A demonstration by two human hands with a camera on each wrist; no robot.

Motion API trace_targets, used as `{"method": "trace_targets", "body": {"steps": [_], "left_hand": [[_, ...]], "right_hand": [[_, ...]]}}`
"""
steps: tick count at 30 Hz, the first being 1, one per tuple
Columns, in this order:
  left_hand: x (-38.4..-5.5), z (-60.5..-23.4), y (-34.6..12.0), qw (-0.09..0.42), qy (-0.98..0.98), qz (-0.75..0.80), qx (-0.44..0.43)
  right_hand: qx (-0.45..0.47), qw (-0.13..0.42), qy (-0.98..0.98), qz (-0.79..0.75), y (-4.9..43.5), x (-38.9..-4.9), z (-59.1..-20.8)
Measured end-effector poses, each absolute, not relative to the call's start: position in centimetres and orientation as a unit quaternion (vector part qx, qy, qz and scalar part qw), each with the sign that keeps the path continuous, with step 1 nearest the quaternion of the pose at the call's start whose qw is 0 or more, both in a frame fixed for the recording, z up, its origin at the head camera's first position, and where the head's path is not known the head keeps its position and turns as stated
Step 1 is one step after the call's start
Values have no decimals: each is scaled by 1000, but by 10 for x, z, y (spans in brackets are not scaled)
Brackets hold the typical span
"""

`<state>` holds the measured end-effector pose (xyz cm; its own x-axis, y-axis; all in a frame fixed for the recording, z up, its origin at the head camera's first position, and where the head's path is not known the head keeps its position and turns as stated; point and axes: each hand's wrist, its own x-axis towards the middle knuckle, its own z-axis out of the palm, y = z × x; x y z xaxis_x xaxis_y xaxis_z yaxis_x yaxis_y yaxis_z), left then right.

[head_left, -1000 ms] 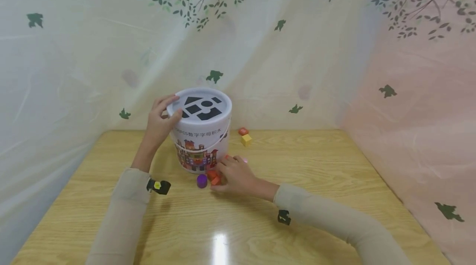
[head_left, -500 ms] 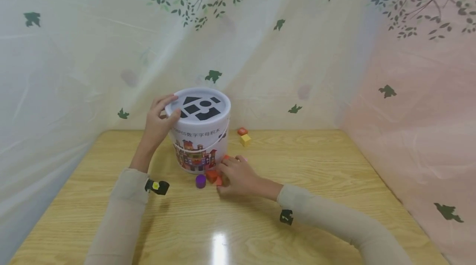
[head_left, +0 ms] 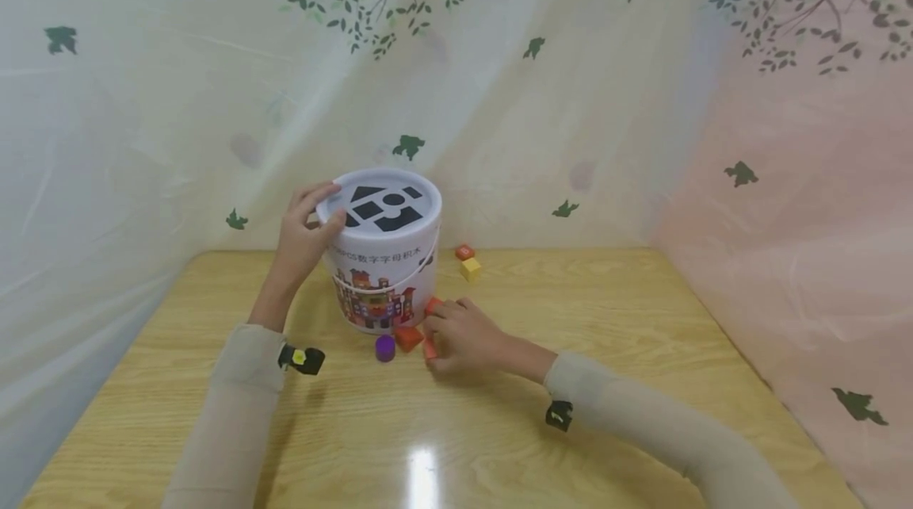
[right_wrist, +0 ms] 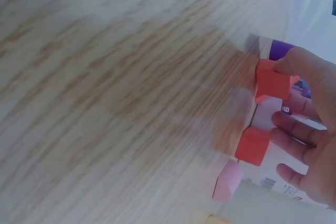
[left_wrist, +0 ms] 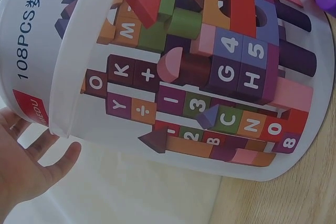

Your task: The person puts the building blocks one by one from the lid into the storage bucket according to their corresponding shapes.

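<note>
A white lidded bucket of toy blocks stands upright, with black shapes on its lid. Thumb and fingers of my left hand rest at the left of the lid's rim; the left wrist view shows the lower fingers spread and fairly straight. By the bucket's foot, my right hand pinches an orange-red block between thumb and finger. Left of that hand lie an orange-red triangular block and a purple cylinder block. Another red block sits against the bucket, under the right hand's other fingers.
A yellow cube and a red lettered block lie behind, right of the bucket. Beside the right hand's red block lies a pink block. The wooden table ends at a leaf-printed cloth backdrop.
My right hand has shifted slightly right with the pinched orange-red block, opening a gap to the triangular block. The left hand and the bucket keep their place.
</note>
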<state>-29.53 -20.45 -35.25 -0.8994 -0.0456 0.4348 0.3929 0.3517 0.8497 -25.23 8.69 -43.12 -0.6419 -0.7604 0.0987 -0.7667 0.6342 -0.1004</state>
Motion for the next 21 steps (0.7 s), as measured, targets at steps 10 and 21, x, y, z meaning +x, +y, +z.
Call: {"method": "trace_targets", "body": {"steps": [10, 21], "left_hand": [[-296, -353, -205, 198, -799, -558, -106], [-294, -353, -204, 197, -798, -559, -108]], "right_hand": [[495, 174, -847, 87, 98, -259, -427], [510, 272, -815, 50, 114, -272, -395]]}}
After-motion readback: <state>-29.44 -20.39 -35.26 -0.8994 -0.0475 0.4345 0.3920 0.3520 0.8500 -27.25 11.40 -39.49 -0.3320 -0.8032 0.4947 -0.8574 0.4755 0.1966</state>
